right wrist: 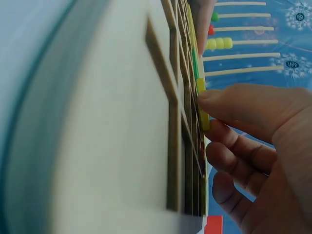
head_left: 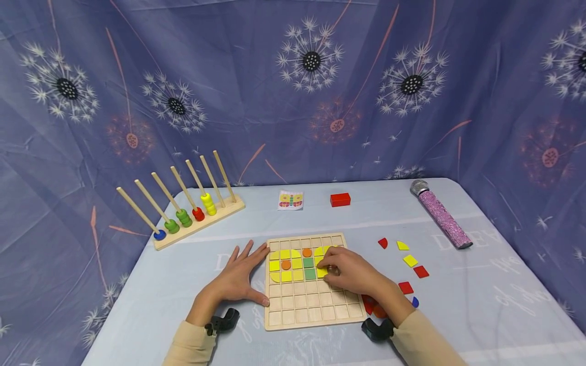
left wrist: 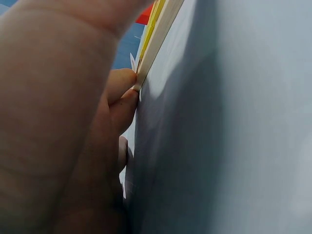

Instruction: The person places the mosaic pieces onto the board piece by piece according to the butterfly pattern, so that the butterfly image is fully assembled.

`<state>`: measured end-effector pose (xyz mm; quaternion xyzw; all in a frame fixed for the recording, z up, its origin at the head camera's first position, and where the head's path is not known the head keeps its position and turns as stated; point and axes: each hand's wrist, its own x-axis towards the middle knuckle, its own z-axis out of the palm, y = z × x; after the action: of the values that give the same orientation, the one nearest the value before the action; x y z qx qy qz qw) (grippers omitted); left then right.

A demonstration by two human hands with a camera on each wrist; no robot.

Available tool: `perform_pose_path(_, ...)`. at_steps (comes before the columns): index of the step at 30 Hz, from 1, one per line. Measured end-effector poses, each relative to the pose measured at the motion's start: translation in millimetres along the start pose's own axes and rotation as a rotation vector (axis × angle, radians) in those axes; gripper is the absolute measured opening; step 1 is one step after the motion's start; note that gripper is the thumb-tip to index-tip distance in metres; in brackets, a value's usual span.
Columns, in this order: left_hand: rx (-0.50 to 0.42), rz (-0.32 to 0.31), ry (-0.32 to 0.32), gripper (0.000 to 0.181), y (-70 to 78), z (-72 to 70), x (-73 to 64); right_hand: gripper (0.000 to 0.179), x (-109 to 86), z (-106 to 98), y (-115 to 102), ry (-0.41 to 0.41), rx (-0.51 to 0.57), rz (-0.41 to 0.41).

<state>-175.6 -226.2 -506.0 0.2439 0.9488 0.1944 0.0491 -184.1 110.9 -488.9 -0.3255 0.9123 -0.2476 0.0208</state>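
Note:
A square wooden grid board [head_left: 299, 302] lies on the table, its upper rows filled with yellow, green and orange tiles. My left hand [head_left: 238, 277] rests beside it with fingers spread, thumb and index fingertips at the board's left edge. Over the right part of the filled rows, my right hand [head_left: 350, 269] pinches a yellow tile [right wrist: 203, 109] between thumb and index finger, close on the grid. Its other fingers curl loosely, and the hand hides some cells. Green tiles [head_left: 310, 274] fill cells just left of those fingertips.
Loose red, yellow and blue pieces [head_left: 405, 287] lie right of the board, some partly under the right forearm. Behind it are a butterfly pattern card [head_left: 290, 200] and a red block [head_left: 340, 200]. A bead stacker [head_left: 201, 223] stands back left; a pink glittery microphone [head_left: 441, 216] lies right.

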Motion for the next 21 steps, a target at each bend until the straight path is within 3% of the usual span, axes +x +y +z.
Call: perform_pose_path(21, -0.004, 0.005, 0.006, 0.132, -0.5, 0.8, 0.7, 0.02, 1.5, 4.3, -1.5, 0.024, 0.003, -0.009)
